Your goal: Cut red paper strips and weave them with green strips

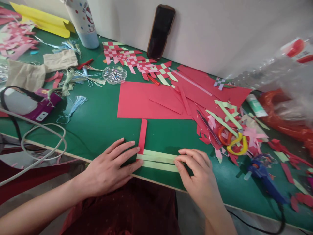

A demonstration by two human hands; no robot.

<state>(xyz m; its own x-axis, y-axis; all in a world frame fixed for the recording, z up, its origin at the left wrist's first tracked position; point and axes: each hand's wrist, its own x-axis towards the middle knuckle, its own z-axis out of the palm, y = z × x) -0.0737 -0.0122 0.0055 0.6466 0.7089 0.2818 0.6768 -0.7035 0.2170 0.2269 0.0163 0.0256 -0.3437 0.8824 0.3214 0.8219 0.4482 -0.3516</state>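
Near the table's front edge, a red paper strip stands at a right angle to several pale green paper strips that run sideways. My left hand lies flat with fingers spread, its fingertips pressing where the red and green strips meet. At the right end of the green strips, my right hand pinches one of them between thumb and forefinger. A red paper sheet lies just behind the strips. What is under my left palm is hidden.
Scissors lie among paper scraps on the right, near a blue glue gun. Woven paper pieces, a bead dish, a phone and a bottle are at the back. A white cable loops at left.
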